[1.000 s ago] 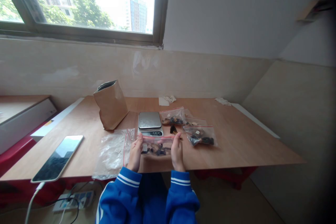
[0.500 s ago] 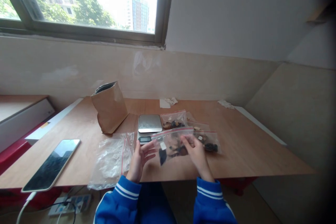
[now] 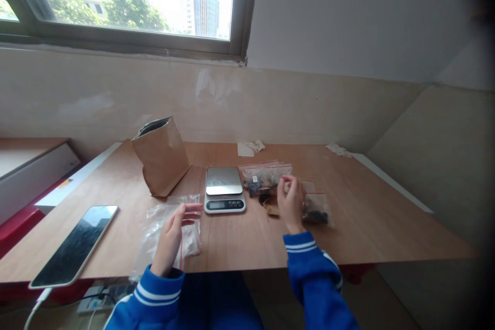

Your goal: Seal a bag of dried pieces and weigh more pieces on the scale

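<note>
Bearings are taken from the scale, with the person at 6 o'clock.

At far left, at 9 o'clock, a black-screened tablet point(image 3: 73, 245) lies along the table edge; its white cable point(image 3: 36, 307) drops over the edge, which likely accounts for that position. At 10 o'clock stands a brown kraft paper bag point(image 3: 160, 157), upright with its mouth open, apparently set back to leave the working area free.

At 8 o'clock, the left hand point(image 3: 170, 240) is wide open, its fingers spread above a crumpled clear plastic bag point(image 3: 154, 237). Contact cannot be confirmed.

At centre sits the digital kitchen scale point(image 3: 224, 190), within reach of both hands, which probably explains its placement.

At 3 o'clock, a zip bag of dark pieces point(image 3: 265, 178) lies beyond the right hand point(image 3: 291, 203). That hand's fingers are curled narrow above loose brown pieces point(image 3: 270, 205); whether it holds anything cannot be told. A second zip bag point(image 3: 315, 209) lies just right of that hand, keeping the bags grouped on one side.
</note>
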The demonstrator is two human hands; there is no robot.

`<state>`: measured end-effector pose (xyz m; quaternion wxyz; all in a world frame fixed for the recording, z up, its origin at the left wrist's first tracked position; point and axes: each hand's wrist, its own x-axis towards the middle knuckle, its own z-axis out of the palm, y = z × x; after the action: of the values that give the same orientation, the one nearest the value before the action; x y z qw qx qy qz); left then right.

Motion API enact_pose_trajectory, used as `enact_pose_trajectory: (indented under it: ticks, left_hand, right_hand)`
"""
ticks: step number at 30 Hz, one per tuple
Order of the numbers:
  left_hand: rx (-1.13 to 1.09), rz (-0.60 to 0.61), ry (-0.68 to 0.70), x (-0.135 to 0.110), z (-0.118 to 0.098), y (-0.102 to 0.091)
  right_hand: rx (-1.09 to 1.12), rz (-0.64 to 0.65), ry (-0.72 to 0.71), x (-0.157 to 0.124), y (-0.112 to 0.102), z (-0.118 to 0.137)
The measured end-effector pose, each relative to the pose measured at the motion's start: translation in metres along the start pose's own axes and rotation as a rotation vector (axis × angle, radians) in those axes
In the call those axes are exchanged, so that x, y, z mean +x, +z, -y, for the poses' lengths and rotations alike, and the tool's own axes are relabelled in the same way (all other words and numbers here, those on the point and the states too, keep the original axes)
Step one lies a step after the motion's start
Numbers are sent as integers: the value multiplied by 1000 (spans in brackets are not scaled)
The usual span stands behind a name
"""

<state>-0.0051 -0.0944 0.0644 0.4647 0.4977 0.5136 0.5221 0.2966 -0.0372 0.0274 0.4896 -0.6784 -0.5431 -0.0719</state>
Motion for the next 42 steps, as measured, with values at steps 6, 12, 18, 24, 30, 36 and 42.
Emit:
enact_pose_trajectory:
  ticks: [6, 12, 18, 24, 30, 36, 42]
  left_hand:
    - [118, -384, 131, 31, -5, -35]
    - [413, -596, 179, 80, 3, -68]
    - [438, -493, 103, 122, 29, -88]
    - [402, -417, 91, 130, 51, -86]
    - [450, -372, 21, 127, 54, -90]
    - [501, -368, 52, 129, 60, -90]
    - [521, -353, 64, 129, 63, -91]
  right_hand:
    - [-104, 414, -355, -50, -2, -15]
    - [-108, 526, -368, -38, 8, -31]
    - [72, 524, -319, -43, -1, -23]
    - [199, 623, -270, -31, 4, 23]
    - [235, 631, -123, -11, 24, 19]
    - [451, 715, 101, 6, 19, -13]
    - [528, 638, 189, 27, 20, 0]
